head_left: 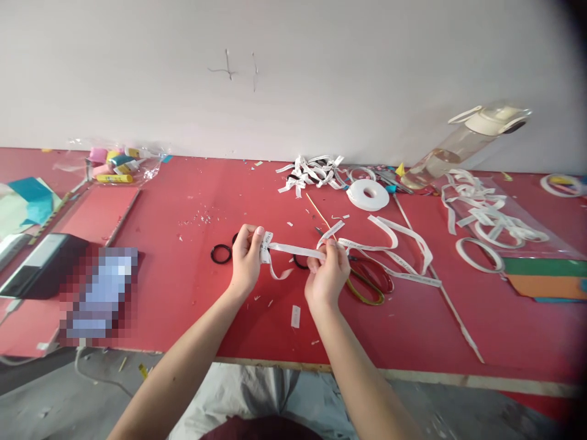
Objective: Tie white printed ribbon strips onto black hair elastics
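A white printed ribbon [296, 250] is stretched level between my two hands above the red table. My left hand [246, 260] pinches its folded end, where black print shows and a short tail hangs down. The fingers of my right hand [328, 274] are closed on the other end. Black hair ties [221, 254] lie by my left hand, and another black ring [300, 263] is partly hidden beside my right hand. Scissors [367, 282] with red and yellow-green handles lie just right of my right hand, among loose lengths of printed ribbon [403, 264].
Toward the wall are a pile of ribbon bows [312, 172], a white tape roll [368, 195] and a leaning clear bottle [468, 143]. More ribbon [495, 214] lies on plastic at right. Leftward are a blurred phone [103, 293] on a cable and a bag of colourful pieces [117, 164].
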{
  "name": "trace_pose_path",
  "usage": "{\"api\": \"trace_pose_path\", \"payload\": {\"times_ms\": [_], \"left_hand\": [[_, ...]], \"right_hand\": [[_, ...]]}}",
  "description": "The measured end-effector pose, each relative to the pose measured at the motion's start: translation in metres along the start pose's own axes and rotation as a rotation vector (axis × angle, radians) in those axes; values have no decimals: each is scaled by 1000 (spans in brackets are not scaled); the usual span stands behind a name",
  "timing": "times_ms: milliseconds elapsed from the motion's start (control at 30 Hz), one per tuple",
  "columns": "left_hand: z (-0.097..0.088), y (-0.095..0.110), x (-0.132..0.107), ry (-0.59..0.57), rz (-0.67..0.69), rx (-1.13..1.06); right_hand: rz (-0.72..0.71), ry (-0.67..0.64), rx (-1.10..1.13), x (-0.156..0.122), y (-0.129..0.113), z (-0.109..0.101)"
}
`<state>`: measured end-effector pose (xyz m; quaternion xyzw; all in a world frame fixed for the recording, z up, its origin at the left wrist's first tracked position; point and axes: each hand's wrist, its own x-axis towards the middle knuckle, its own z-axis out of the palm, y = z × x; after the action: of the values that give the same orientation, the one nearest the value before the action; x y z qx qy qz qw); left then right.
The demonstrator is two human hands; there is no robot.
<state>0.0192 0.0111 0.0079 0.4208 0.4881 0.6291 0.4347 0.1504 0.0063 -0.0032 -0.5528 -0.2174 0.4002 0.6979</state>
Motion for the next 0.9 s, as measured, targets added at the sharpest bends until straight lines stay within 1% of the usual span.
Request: {"api": "trace_pose_path", "payload": {"times_ms": [100, 167, 233, 300, 400, 500, 533, 633, 700, 733, 800, 900], "left_hand": [[-1, 1, 0, -6, -4, -20], [0, 2, -1, -26, -8, -17], [0, 3, -2, -58, -12, 1], [1, 5, -4, -90, -10, 29], [2, 5, -8, -129, 17, 91], [2, 2, -15, -193, 116, 218], [2, 0, -18, -234, 172, 273], [1, -4, -25, -436, 348, 369], [1, -5, -28, -500, 431, 392], [2, -5, -29, -504, 442, 396], [3, -5, -30, -454, 383, 377], [6, -2, -28, -303, 163, 253]], "right_hand": [[-92, 63, 60, 8, -4, -3], [-150, 95, 88, 8, -7, -2], [-192, 95, 106, 4, -8, -1], [-226, 24, 78, -2, -6, 1], [-274, -160, -90, -14, -1, 2], [-328, -311, -255, -25, 5, 0], [-350, -344, -286, -28, 7, -2], [-391, -379, -317, -33, 10, -5], [-386, -377, -309, -34, 10, -6], [-373, -375, -306, -34, 10, -7], [-343, -365, -309, -34, 10, -6], [-301, -348, -306, -35, 9, -3]]}}
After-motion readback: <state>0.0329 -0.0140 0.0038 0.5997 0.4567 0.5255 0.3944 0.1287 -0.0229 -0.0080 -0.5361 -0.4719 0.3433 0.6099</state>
